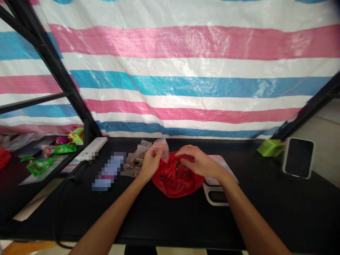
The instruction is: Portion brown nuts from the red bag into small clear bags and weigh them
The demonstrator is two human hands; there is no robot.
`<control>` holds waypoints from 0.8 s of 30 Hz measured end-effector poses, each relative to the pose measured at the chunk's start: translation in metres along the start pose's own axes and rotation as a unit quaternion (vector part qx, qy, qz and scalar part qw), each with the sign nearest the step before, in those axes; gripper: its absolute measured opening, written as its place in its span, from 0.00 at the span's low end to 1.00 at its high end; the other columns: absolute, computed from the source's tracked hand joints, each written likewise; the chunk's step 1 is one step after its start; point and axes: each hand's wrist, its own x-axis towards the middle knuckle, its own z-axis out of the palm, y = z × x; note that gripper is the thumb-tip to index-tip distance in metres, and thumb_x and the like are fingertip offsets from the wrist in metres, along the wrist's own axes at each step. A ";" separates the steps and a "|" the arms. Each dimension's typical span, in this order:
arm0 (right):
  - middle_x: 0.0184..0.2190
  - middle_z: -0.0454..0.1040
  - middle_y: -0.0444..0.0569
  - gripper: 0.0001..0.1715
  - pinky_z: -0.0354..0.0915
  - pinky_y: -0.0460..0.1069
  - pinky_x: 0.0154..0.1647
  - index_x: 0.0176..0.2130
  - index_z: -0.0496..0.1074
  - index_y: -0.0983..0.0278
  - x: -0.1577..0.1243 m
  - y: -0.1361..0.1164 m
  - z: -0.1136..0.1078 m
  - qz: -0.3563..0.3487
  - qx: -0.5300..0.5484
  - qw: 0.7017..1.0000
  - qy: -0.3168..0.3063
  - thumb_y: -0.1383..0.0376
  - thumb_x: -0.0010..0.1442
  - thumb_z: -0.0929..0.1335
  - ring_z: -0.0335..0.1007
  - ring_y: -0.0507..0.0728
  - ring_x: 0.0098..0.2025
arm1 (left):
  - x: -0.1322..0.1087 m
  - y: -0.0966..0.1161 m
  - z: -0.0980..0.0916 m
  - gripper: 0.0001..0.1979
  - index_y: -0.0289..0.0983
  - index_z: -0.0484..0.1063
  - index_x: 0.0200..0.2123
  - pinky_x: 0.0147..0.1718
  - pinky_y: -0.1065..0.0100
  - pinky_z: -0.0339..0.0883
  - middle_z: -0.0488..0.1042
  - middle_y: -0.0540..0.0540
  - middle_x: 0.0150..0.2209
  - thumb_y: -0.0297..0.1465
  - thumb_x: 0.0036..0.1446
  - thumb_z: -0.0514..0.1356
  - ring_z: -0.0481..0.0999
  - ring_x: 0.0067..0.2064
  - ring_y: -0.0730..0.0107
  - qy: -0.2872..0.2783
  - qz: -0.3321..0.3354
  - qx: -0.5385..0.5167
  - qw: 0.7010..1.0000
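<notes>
Red plastic bag (pixel 172 182) — likely limp, light, slippery, best pinched at its rim; right hand (pixel 198 163) dips in, grasp unclear; left hand (pixel 150 163) pinches a clear pouch (pixel 162 146).

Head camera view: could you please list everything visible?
red plastic bag: one, red, centre
small clear plastic bag: one, clear, held
clear packets, brown contents: several, left of red bag
white scale: one, white, beside red bag
green cardboard box: one, green, far right
white-framed black screen: one, far right
green snack packets: several, left side
striped tarp: one, multicoloured, behind
black table: one, black, beneath
left hand: pinching clear bag
right hand: on red bag
</notes>
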 end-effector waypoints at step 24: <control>0.47 0.80 0.49 0.16 0.52 0.61 0.60 0.47 0.78 0.56 -0.009 0.025 0.010 0.092 -0.151 0.983 -0.051 0.65 0.58 0.72 0.68 0.64 0.53 | -0.006 0.005 -0.001 0.09 0.39 0.65 0.32 0.31 0.70 0.60 0.69 0.54 0.28 0.23 0.46 0.59 0.68 0.30 0.71 -0.123 -0.004 0.187 0.975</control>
